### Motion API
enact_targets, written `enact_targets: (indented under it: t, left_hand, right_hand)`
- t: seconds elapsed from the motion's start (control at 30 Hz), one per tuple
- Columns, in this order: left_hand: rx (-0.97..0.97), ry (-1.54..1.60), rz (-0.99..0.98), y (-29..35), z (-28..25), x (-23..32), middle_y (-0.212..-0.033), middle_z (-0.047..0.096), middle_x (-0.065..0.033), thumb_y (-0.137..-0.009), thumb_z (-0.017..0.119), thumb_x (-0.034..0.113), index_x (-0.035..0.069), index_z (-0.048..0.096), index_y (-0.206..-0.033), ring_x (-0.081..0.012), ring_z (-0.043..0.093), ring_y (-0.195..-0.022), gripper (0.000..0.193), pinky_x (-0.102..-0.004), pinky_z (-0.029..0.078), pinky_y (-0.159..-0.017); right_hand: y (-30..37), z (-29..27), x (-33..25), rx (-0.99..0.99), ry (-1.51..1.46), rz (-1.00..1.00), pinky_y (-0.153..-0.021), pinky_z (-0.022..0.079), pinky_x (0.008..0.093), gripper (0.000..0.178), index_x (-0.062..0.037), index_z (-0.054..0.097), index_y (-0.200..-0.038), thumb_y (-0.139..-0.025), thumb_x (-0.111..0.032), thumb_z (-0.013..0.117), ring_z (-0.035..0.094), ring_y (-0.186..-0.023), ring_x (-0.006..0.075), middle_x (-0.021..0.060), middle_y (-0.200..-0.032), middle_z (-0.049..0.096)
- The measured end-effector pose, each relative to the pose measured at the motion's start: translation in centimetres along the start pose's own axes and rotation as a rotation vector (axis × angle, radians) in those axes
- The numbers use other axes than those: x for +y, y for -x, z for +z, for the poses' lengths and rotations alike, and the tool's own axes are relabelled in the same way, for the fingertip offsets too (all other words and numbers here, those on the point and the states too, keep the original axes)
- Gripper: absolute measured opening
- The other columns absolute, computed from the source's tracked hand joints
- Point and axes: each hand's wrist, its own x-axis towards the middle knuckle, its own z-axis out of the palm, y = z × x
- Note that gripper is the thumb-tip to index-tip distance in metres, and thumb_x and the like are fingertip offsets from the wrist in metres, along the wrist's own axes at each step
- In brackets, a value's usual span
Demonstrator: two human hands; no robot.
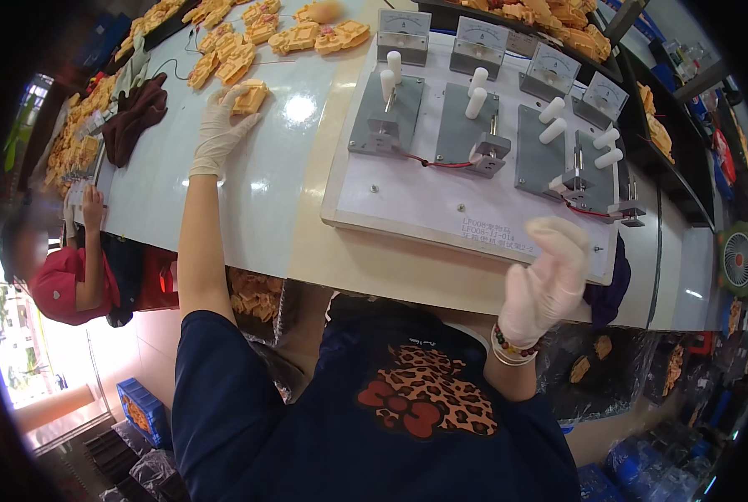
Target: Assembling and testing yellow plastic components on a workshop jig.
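Note:
My left hand (221, 138), in a whitish glove, reaches onto the white tabletop. Its fingers and thumb close around the near side of a small yellow-orange plastic part (252, 98). Over the front right edge of a test fixture (407, 205) hovers my right hand (545, 272), gloved too, with beaded bracelets at the wrist. Its fingers curl loosely, a gap shows before the thumb, and nothing is visible in it. The fixture carries several grey plates with white-knobbed toggle clamps (476, 102) and red wires, and a row of analog meters (480, 46) behind them.
More yellow-orange parts (294, 38) with thin wires lie at the far left of the table. A dark red cloth (135, 121) drapes near its left edge. Black bins (641, 138) of parts stand right. Another person in red (73, 284) works at left. A green fan (736, 258) stands far right.

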Motion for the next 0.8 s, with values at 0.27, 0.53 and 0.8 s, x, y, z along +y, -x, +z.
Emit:
enact_targets:
  t: [0.27,0.53,0.8]
  left_hand:
    - [0.019,-0.270,-0.193,0.8,0.4,4.8,-0.118,0.056,-0.0179,-0.079,0.081,0.037,0.009,0.061,-0.106,-0.0370,0.054,-0.104,0.044,-0.0455,0.046,-0.095]
    - [0.155,0.713,-0.535,1.0,-2.9,9.3,-0.123,0.056,-0.0196,-0.088,0.075,0.036,0.005,0.059,-0.109,-0.0334,0.059,-0.109,0.041,-0.0456,0.053,-0.095]
    - [-0.013,2.732,-0.559,3.8,-5.0,20.0,-0.147,0.043,-0.0238,-0.103,0.055,0.032,-0.003,0.049,-0.136,-0.0350,0.043,-0.137,0.049,-0.0499,0.054,-0.104]
  right_hand:
    - [-2.1,5.0,-0.5,-0.380,0.031,0.168,-0.092,0.046,0.0378,0.047,-0.0018,0.060,-0.122,-0.076,-0.001,0.068,0.059,-0.103,0.0299,0.0148,-0.115,0.059]
    - [-2.4,6.3,-0.2,-0.484,-0.030,0.218,-0.097,0.042,0.0355,0.054,-0.0030,0.056,-0.131,-0.078,-0.002,0.065,0.055,-0.106,0.0203,0.0097,-0.116,0.058]
    - [-2.4,9.9,0.1,-0.532,-0.028,0.210,-0.096,0.045,0.0402,0.061,-0.0010,0.048,-0.138,-0.080,-0.006,0.066,0.056,-0.105,0.0331,0.0178,-0.113,0.056]
